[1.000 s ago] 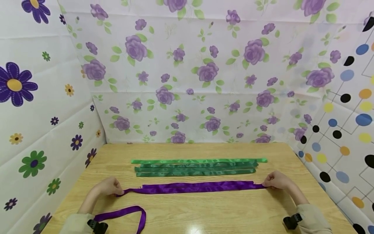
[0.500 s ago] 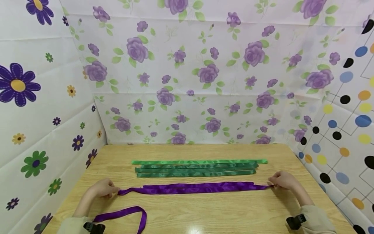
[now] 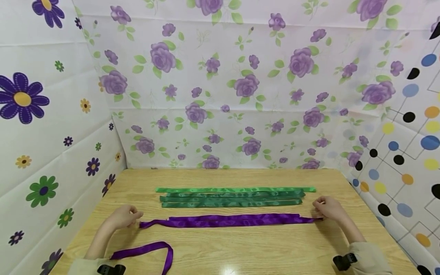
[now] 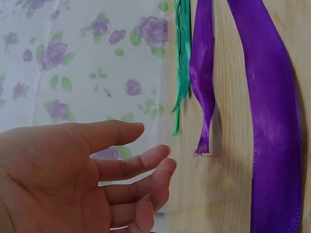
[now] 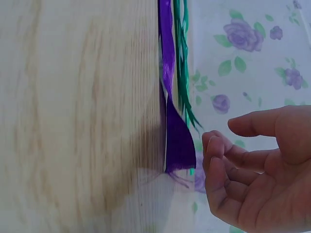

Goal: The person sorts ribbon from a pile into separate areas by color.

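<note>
Purple ribbons (image 3: 233, 220) lie side by side across the middle of the table, the front one longer at both ends. Its frayed left tip (image 4: 203, 149) rests a little away from my left hand (image 3: 123, 217), whose thumb and fingers are apart and hold nothing. At the other end, my right hand (image 3: 329, 208) hovers beside the twisted tip (image 5: 181, 150). That hand's fingers bend loosely, with a gap to the ribbon in the right wrist view. Another purple ribbon (image 3: 141, 250) curves over the table near my left forearm; part of it is hidden or out of view.
Behind the purple ribbons lie several dark green ribbons (image 3: 230, 199) and one longer bright green ribbon (image 3: 233, 190), roughly parallel. The wooden table (image 3: 268, 252) ends at a flowered cloth (image 3: 223, 130) at the back. Patterned cloths hang at both sides.
Both hands have let go of the long purple ribbon's ends. They first drew slightly outward with it; the right hand has since come back slightly left. The green ribbons have not moved.
</note>
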`<state>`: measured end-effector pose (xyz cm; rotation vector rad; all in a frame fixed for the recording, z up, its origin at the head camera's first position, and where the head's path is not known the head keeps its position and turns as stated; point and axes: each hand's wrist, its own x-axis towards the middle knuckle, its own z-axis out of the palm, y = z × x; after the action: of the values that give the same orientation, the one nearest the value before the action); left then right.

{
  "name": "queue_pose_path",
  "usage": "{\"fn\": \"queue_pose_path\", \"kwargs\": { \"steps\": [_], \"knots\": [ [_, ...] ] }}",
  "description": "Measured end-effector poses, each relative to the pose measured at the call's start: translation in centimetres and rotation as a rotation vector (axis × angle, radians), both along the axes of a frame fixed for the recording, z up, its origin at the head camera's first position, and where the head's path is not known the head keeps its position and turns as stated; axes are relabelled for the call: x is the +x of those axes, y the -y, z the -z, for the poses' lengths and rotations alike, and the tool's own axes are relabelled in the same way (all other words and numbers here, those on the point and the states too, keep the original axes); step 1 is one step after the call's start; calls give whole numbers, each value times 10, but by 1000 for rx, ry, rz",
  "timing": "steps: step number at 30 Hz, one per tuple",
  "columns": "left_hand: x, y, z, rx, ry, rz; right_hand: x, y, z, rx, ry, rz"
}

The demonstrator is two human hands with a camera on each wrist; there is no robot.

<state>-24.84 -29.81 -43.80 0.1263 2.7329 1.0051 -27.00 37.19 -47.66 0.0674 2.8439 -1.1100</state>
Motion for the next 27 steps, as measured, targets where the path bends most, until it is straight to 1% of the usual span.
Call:
{"fn": "queue_pose_path", "kwargs": {
  "steps": [4, 8, 13, 17, 20, 24, 27],
  "knots": [
    [2, -6, -5, 1, -40, -17, 1, 6, -2, 10, -14, 7],
    [4, -11, -9, -39, -71, -35, 2, 11, -5, 15, -20, 15],
    [5, -14, -11, -58, -92, -44, 4, 19, -7, 16, -71, -1],
    [5, -16, -11, -33, -122, -43, 4, 25, -9, -2, -120, -36],
    [6, -18, -11, -12, -141, -39, 6, 29, -10, -32, -151, -82],
    [6, -21, -12, 10, -154, -28, 6, 33, -11, -56, -169, -125],
    [7, -23, -11, 24, -158, -11, 5, 35, -10, -53, -171, -133]
  ]
}}
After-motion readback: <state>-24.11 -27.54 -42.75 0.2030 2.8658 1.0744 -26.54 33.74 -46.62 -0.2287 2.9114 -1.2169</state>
